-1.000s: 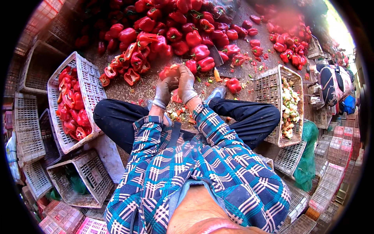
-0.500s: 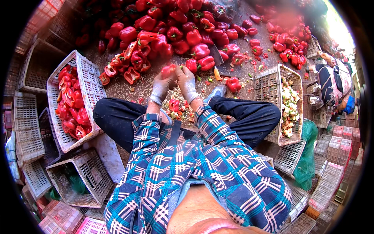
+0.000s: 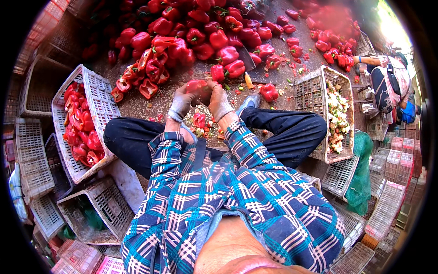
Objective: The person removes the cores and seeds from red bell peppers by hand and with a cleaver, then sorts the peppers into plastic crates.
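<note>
In front of me my left hand (image 3: 181,101), in a thin soiled glove, is closed on a red bell pepper (image 3: 196,86). Also gloved, my right hand (image 3: 219,101) has its fingers curled against the pepper's right side; its fingertips are partly hidden. Red pepper pieces (image 3: 199,121) and pale seeds lie on the ground below my hands. Cut peppers (image 3: 148,87) are heaped just beyond my left hand, against a large pile of whole peppers (image 3: 219,40). Past my right hand, a knife with a yellow-orange handle (image 3: 249,81) rests on the ground by the pile.
At my left a white crate (image 3: 104,98) holds cut red peppers (image 3: 84,125). A crate (image 3: 310,98) at my right holds pale cores (image 3: 336,116). Stacked crates (image 3: 34,153) line both sides. A green net (image 3: 360,176) hangs at right. Another person (image 3: 388,86) works at the far right.
Both hands have turned about the pepper, and the right has come from a pinch above it to its side. The whole view has shifted slightly. The other person's arm now reaches toward the far pile.
</note>
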